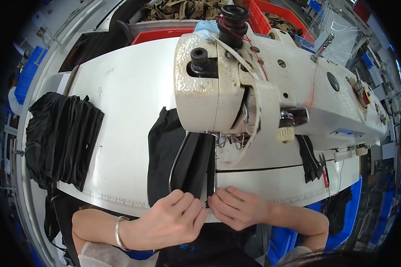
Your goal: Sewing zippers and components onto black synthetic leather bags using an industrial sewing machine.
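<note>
A white sewing machine stands over the table, its needle area above a black fabric piece. My left hand is closed on the near end of that fabric, where a thin pale edge curves down to the fingers. Beside it runs a narrow black zipper with silvery teeth, coming from under the machine's head. My right hand pinches the zipper's near end, fingertips curled around it. Both hands are close together at the table's front edge. The fingertips are partly hidden.
A stack of black fabric pieces lies at the left. On the right are black strips and red-handled snips. Red bins and a heap of brown straps stand behind; a blue bin is at the lower right.
</note>
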A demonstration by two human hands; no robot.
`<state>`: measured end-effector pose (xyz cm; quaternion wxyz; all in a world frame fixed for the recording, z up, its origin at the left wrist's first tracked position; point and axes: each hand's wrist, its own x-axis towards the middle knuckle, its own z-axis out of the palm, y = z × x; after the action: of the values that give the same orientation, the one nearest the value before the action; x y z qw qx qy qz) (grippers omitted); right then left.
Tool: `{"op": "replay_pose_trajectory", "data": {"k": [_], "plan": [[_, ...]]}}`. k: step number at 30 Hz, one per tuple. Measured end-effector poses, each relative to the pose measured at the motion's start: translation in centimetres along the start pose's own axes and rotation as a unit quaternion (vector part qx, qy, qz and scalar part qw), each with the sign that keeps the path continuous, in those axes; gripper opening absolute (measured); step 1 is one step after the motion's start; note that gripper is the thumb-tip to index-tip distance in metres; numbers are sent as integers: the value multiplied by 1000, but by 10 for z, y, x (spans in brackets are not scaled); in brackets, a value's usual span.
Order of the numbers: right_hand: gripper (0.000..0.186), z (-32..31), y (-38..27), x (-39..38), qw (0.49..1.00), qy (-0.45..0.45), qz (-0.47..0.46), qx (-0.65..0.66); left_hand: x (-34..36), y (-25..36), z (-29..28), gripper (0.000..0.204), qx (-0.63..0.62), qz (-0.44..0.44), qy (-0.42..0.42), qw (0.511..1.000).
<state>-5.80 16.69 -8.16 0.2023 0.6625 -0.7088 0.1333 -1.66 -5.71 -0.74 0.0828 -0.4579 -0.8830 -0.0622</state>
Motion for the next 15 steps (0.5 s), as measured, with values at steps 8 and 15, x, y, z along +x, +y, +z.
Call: {"op": "replay_pose_trajectory", "data": {"k": [8, 15], "plan": [[25, 5, -13, -1, 996, 56, 73, -2, -46, -1, 27, 17, -479, -430, 238, 727], [22, 4, -17, -4, 996, 51, 69, -25, -45, -26, 41, 8, -498, -428, 369, 657]]}}
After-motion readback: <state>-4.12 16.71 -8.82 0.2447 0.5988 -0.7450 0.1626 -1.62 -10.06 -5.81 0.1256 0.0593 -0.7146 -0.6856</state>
